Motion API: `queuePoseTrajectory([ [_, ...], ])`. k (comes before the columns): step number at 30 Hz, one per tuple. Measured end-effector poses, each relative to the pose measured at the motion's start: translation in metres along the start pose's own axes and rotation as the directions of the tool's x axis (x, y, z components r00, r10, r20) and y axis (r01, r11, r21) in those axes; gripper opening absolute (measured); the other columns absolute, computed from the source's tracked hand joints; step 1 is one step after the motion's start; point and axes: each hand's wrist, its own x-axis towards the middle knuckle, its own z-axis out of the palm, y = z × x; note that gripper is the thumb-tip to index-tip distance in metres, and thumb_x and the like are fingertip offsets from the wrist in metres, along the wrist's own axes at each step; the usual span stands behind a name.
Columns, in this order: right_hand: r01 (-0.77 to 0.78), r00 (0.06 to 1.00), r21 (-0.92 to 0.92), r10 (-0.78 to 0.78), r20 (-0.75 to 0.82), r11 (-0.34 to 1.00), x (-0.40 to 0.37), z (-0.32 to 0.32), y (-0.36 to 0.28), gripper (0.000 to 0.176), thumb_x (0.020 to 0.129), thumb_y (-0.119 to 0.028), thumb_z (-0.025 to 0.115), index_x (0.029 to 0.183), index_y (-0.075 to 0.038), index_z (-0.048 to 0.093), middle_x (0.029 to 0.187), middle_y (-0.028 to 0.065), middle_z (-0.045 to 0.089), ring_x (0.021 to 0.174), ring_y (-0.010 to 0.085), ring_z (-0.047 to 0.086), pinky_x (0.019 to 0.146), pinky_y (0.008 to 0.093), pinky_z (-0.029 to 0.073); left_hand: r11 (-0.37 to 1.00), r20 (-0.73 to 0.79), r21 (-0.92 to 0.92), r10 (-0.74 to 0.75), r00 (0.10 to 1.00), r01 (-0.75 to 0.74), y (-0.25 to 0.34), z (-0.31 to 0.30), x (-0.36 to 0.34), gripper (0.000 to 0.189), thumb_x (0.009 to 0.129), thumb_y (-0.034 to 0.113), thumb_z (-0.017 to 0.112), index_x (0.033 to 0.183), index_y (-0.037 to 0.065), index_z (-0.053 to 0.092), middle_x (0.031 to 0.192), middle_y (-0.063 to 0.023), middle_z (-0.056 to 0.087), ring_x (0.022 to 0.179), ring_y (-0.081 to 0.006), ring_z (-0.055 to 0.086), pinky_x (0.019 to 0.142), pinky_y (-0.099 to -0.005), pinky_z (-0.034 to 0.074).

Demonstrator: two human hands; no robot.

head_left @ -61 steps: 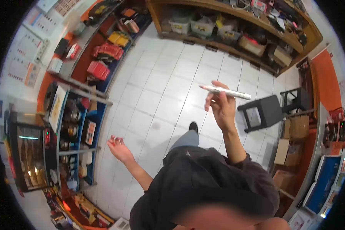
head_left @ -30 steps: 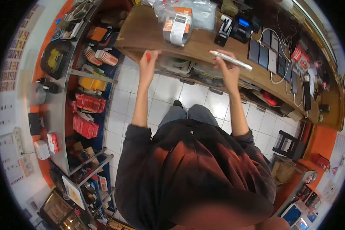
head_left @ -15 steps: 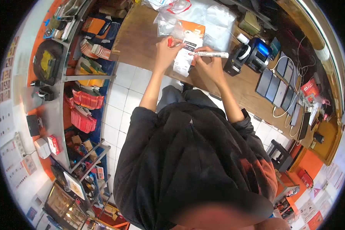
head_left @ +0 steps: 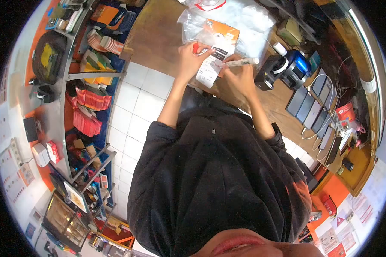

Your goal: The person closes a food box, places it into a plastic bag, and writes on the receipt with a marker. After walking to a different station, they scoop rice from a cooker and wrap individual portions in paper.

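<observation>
- Evidently the right hand (head_left: 241, 79) is closed around a white marker (head_left: 241, 63), its tip toward the white label (head_left: 210, 65) on an orange packet (head_left: 222, 35) near the counter's (head_left: 152, 36) front edge.
- The left hand (head_left: 188, 58) pinches a red cap (head_left: 195, 47) and presses on the label; holding the paper flat and taut should keep strokes clean.
- Resting the right wrist on the counter would likely steady the writing.
- Fingers hide the marker tip; the label's print is too small to read, and clear bags (head_left: 244, 19) blur the packet's outline.
</observation>
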Motion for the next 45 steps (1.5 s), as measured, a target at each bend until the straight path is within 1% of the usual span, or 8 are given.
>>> queuePoseTrajectory([
  [18,0.038,0.995,-0.005,-0.038,-0.09,0.999,0.008,0.0,-0.012,0.013,0.078,-0.01,0.066,0.087,0.0,0.062,0.083,0.0096,0.064,0.08,0.0179,0.062,0.075,0.0303,0.046,1.0,-0.007,0.024,0.005,1.0,-0.004,0.003,0.001,0.0,0.045,0.072,-0.002,0.075,0.058,0.008,0.034,0.063,-0.004,0.056,0.081,-0.0135,0.065,0.063,-0.0259,0.047],
  [22,0.01,1.0,-0.09,-0.01,0.001,0.996,0.006,-0.003,-0.003,0.013,0.079,-0.01,0.065,0.087,0.0,0.063,0.085,0.0092,0.065,0.081,0.0175,0.062,0.076,0.03,0.046,0.998,-0.074,-0.035,0.043,0.996,-0.046,0.001,0.002,-0.001,0.016,0.067,0.009,0.079,0.073,0.0,0.067,0.055,-0.001,0.044,0.051,-0.0098,0.043,0.052,-0.0281,0.037],
  [28,-0.069,0.997,0.009,0.069,-0.047,0.998,-0.002,-0.007,-0.011,0.017,0.079,-0.01,0.068,0.092,0.0,0.063,0.091,0.0111,0.064,0.085,0.0184,0.062,0.078,0.0304,0.047,0.993,-0.064,0.114,0.01,0.998,-0.003,0.02,-0.005,-0.004,0.02,0.075,0.016,0.073,0.071,0.0,0.062,0.058,-0.0024,0.047,0.06,-0.0122,0.048,0.061,-0.0308,0.04],
  [30,-0.047,0.948,0.405,0.169,-0.27,0.913,-0.005,-0.005,-0.025,0.015,0.083,-0.009,0.065,0.094,0.001,0.063,0.095,0.0092,0.065,0.089,0.0151,0.06,0.08,0.0288,0.046,0.974,-0.082,0.224,-0.017,0.996,0.036,0.033,-0.007,-0.014,0.029,0.081,0.023,0.069,0.067,-0.001,0.058,0.061,-0.0036,0.049,0.064,-0.0139,0.05,0.064,-0.0318,0.04],
  [33,-0.01,0.965,0.302,0.088,-0.246,0.953,-0.016,-0.012,-0.045,0.015,0.086,-0.008,0.063,0.098,0.001,0.063,0.098,0.0084,0.065,0.092,0.0133,0.058,0.083,0.028,0.045,0.941,-0.224,-0.264,-0.274,0.935,0.212,0.053,0.0,-0.03,0.043,0.094,0.038,0.049,0.069,0.003,0.051,0.076,-0.0068,0.056,0.077,-0.0165,0.052,0.074,-0.0315,0.04],
  [35,-0.068,0.978,0.436,0.147,-0.15,0.897,-0.028,-0.01,-0.064,0.019,0.084,-0.008,0.064,0.101,0.001,0.064,0.097,0.0098,0.066,0.09,0.0169,0.061,0.081,0.0297,0.047,0.535,0.056,-0.818,-0.292,0.955,0.211,0.08,0.001,-0.032,0.039,0.1,0.04,0.03,0.084,0.009,0.047,0.095,-0.0073,0.054,0.088,-0.0158,0.048,0.085,-0.03,0.037],
  [39,0.209,0.96,0.091,-0.186,-0.211,0.974,-0.031,-0.008,-0.089,0.019,0.078,-0.002,0.067,0.097,-0.001,0.066,0.093,0.0114,0.068,0.084,0.0236,0.065,0.078,0.0319,0.05,0.295,0.237,-0.89,-0.355,0.905,0.348,0.107,0.003,-0.035,0.04,0.099,0.044,0.03,0.096,0.009,0.05,0.106,-0.007,0.054,0.1,-0.0201,0.049,0.093,-0.0352,0.036],
  [45,0.186,0.944,0.044,-0.166,-0.286,0.982,-0.031,-0.003,-0.088,0.021,0.077,-0.001,0.069,0.097,-0.001,0.066,0.092,0.0114,0.068,0.084,0.0219,0.065,0.076,0.0301,0.05,0.22,0.348,-0.879,-0.311,0.884,0.423,0.114,0.008,-0.04,0.041,0.099,0.043,0.028,0.093,0.009,0.05,0.105,-0.0068,0.055,0.101,-0.0178,0.049,0.092,-0.0331,0.035],
])
